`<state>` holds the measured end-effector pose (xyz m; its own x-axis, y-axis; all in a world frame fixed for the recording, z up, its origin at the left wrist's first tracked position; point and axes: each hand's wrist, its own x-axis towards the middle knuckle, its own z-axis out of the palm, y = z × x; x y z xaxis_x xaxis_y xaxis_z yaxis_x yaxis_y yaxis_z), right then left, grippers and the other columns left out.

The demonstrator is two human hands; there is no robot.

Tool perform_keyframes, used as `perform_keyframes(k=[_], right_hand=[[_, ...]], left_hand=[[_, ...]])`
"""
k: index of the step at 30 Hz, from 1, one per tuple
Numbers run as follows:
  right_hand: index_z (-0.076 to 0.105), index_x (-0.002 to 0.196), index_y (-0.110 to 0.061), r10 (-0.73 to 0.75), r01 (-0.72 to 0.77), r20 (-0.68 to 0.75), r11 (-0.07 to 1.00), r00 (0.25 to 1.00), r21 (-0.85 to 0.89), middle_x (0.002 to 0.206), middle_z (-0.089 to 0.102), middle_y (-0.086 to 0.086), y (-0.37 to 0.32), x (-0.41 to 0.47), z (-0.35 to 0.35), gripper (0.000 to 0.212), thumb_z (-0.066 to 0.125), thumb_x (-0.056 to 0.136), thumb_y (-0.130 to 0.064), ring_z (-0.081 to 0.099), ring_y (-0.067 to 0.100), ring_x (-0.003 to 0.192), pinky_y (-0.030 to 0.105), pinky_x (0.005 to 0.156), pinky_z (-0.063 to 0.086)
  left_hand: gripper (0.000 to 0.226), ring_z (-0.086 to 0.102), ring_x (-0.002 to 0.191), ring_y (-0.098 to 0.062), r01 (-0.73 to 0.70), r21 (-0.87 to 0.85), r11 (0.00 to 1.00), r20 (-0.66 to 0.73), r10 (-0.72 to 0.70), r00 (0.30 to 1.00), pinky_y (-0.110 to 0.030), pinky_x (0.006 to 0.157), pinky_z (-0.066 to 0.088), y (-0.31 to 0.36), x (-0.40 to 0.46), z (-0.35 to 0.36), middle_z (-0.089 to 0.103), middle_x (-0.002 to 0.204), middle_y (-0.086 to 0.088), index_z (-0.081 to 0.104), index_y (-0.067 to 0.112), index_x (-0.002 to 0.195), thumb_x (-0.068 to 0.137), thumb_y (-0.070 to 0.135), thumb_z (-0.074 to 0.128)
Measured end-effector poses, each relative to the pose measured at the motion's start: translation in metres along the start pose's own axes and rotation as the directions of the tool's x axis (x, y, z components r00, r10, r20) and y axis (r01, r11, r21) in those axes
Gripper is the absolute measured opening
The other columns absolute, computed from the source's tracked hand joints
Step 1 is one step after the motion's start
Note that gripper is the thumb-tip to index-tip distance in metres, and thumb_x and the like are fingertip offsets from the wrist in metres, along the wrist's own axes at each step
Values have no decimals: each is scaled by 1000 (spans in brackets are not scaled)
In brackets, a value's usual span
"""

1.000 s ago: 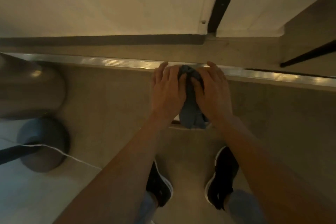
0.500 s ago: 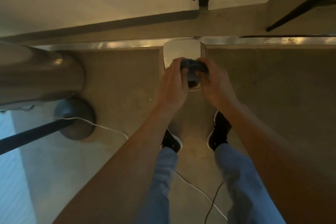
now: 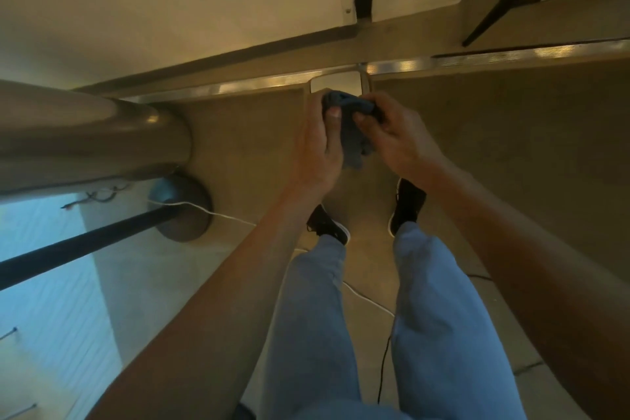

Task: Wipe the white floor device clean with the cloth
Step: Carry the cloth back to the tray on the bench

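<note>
Blue-grey cloth is bunched between both hands, held up well above the floor. The left hand has its thumb pinching one side of the wad, and the right hand has its fingers curled round the other side, thumb pressing in. The white floor device lies beyond the fingertips, against the metal floor strip; only its far end shows, the rest being hidden behind the cloth and knuckles. The step in hand looks like regathering the cloth into a fresh pad. To do it well, I would fold a clean face outward (a loose tail hangs below the left thumb and should be tucked in), then bring the pad flat onto the device and wipe in overlapping strokes.
</note>
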<state>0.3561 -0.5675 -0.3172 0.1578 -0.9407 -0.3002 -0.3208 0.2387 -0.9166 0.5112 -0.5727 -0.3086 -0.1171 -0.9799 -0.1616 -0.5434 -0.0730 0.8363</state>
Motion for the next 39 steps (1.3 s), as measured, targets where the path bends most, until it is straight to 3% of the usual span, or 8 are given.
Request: perform_keyframes(k=[6,10,12,18,24,28,36,39], right_hand=[[54,116,-7,-77,87,-125,993,989,78,92,60,-2,-65,-29,-13,22,41,106,-21,60,8,77,27,65,52],[53,114,-11,-91,118,-183,982,979,146,93,62,0,-113,-39,-25,20,39,107,-23,60,10,78,30,66,50],[53,113,-13,-103,138,-213,978,972,156,93,61,-2,-137,-42,-32,19,39,107,-24,59,7,78,27,67,49],[52,109,-11,-173,213,-331,973,928,87,87,62,3,-203,-44,-47,26,36,107,-31,60,15,72,48,66,53],[52,109,-19,-320,334,-417,942,851,-41,84,64,-5,-265,-33,-64,27,34,104,-40,65,13,72,49,64,55],[52,115,-10,-442,438,-382,893,811,-104,89,65,-3,-316,-22,-79,30,34,106,-33,67,9,78,34,67,57],[52,111,-16,-662,601,-365,749,655,-279,87,66,-8,-416,-1,-124,20,37,106,-28,67,5,77,24,66,55],[54,114,-17,-710,605,-389,704,587,-371,89,68,-1,-446,3,-145,25,37,105,-32,68,11,77,34,67,56]], left_hand=[[23,59,82,-3,-75,2,997,-38,75,996,-14,70,46,63,-6,-32,58,103,2,47,12,124,108,22,34],[21,61,81,-5,-87,-13,996,-71,86,994,-24,68,52,107,-6,-52,58,96,11,44,23,122,108,32,32],[22,62,78,-1,-121,10,993,-120,121,985,-20,65,50,127,-4,-64,58,92,13,46,19,122,108,30,33],[24,61,68,-2,-194,45,980,-199,199,960,-15,53,43,190,3,-100,57,81,16,48,14,122,108,29,35],[32,66,72,-6,-293,38,955,-262,293,920,-20,58,52,246,12,-139,61,84,13,47,16,126,107,36,32],[33,67,73,-4,-350,29,936,-313,341,886,-23,64,56,280,29,-173,65,89,9,43,20,129,107,41,30],[30,67,68,-8,-517,59,854,-403,494,770,-26,60,57,361,62,-232,68,85,4,45,18,128,108,37,32],[30,68,72,-8,-561,60,826,-428,529,733,-24,63,56,393,71,-246,69,87,4,46,18,127,108,37,33]])
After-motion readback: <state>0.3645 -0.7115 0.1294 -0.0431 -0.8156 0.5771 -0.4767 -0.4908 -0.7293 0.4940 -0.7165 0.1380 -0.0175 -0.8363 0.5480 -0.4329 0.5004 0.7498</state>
